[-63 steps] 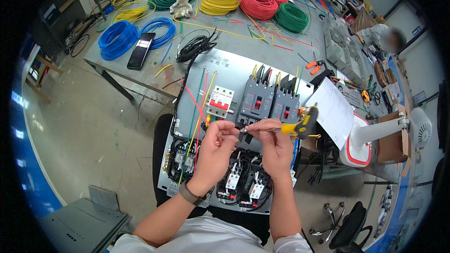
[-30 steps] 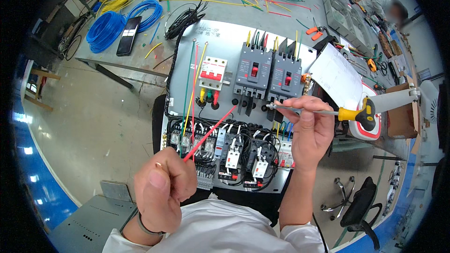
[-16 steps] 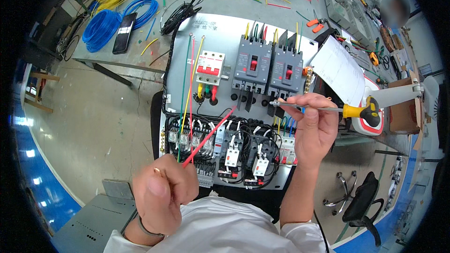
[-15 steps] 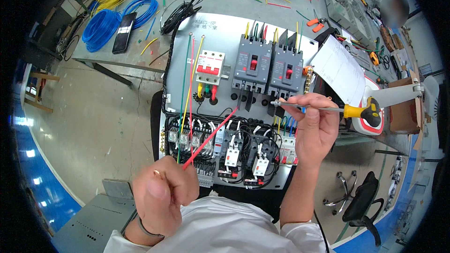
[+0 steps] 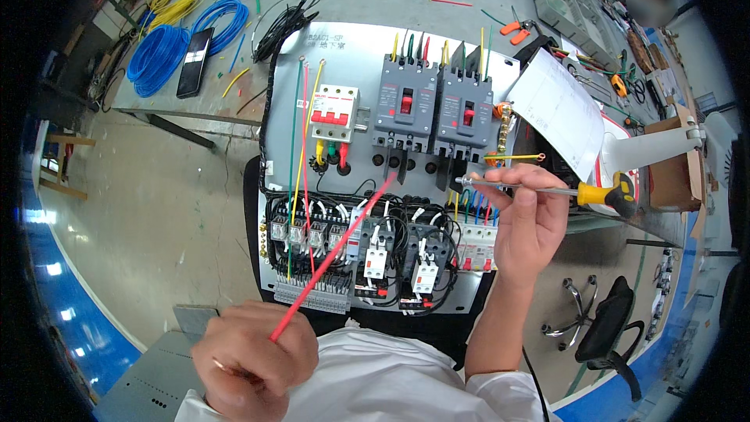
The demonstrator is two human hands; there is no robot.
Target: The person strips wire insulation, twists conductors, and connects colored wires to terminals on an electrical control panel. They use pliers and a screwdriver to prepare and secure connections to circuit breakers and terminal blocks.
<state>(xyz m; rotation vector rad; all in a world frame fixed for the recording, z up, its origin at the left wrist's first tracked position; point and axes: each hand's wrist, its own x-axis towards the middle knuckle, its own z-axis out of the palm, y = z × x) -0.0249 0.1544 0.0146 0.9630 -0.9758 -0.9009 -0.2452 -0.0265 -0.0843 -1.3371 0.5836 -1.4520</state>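
Note:
My left hand is closed around a red wire at the lower left. The wire slants up and right to just below the grey moulded-case circuit breakers. In my right hand is a screwdriver with a yellow and black handle, pinched by its shaft and pointing left. A small metal piece, perhaps a screw, sits at its tip. Both hands are over a metal mounting plate. Above my right fingers, a yellow wire ends in a bent loop.
The plate also carries a white breaker, relays, contactors and terminal blocks. Behind lie blue wire coils, a phone and orange-handled pliers. A paper sheet and white fan stand right.
My left hand has moved down and left with the red wire, and more of the wire shows. The view has shifted slightly. My right hand still holds the screwdriver in much the same place.

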